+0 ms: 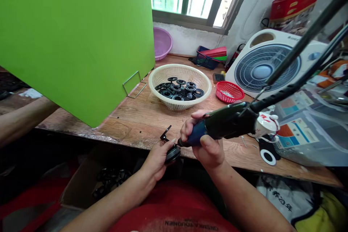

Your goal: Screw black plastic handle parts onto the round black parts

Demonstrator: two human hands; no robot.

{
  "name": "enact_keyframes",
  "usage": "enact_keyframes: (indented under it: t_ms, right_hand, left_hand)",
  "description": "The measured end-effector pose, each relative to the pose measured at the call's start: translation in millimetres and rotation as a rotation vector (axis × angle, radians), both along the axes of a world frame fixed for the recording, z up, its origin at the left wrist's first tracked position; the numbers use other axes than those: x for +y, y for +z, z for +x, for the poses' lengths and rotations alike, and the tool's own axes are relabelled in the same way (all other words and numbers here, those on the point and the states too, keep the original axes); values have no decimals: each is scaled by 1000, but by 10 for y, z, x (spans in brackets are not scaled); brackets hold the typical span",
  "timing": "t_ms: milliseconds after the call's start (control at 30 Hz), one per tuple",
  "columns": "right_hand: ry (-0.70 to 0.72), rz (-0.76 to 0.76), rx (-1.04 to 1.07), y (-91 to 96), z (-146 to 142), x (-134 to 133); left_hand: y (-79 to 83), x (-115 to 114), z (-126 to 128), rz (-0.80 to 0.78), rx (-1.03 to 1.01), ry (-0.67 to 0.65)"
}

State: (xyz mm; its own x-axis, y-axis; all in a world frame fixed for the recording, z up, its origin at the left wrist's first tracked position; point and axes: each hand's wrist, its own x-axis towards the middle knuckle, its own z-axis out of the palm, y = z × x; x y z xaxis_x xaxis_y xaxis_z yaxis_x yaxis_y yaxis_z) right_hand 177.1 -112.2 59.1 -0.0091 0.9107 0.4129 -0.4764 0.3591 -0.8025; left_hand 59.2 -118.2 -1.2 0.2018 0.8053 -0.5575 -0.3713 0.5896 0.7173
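My left hand (155, 160) is closed around a round black part with a thin arm (172, 154) near the table's front edge. Wrapped round an electric screwdriver (217, 125), my right hand (209, 150) holds it nearly level, its tip pointing left. That tip meets or nearly meets the black part beside my left thumb; whether a screw is there I cannot make out. Beyond my hands stands a cream plastic basket (153, 81) with several similar round black parts (178, 88) in it.
A green panel (81, 43) rises at the left, with another person's arm (24, 119) behind it. Right of the basket are a red basket (239, 96) of small pieces, a box fan (262, 67) and clear bins (318, 130). Below the table, a cardboard box (78, 185) holds black parts.
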Motion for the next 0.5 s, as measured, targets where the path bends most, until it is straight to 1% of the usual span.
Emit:
enact_keyframes:
  t_ms: [133,233,333,433,500]
  right_hand:
    - [15,-6,-35,-69,9,-26]
    - [40,-66,-4,-99,30,-36]
    - [145,-158,14,-140,34,-75]
    - [159,-251,37,-201,-7,-134]
    - [197,-275,44,-232,-18,-145]
  left_hand:
    - [6,-14,6,18,-17,-22]
    - [-17,-39,-26,-6,17,-70]
    - [-72,-81,-77,-46,34,-218]
    - [-113,-118,-146,-36,46,-384]
    - [-115,-122,-236,0,76,-502]
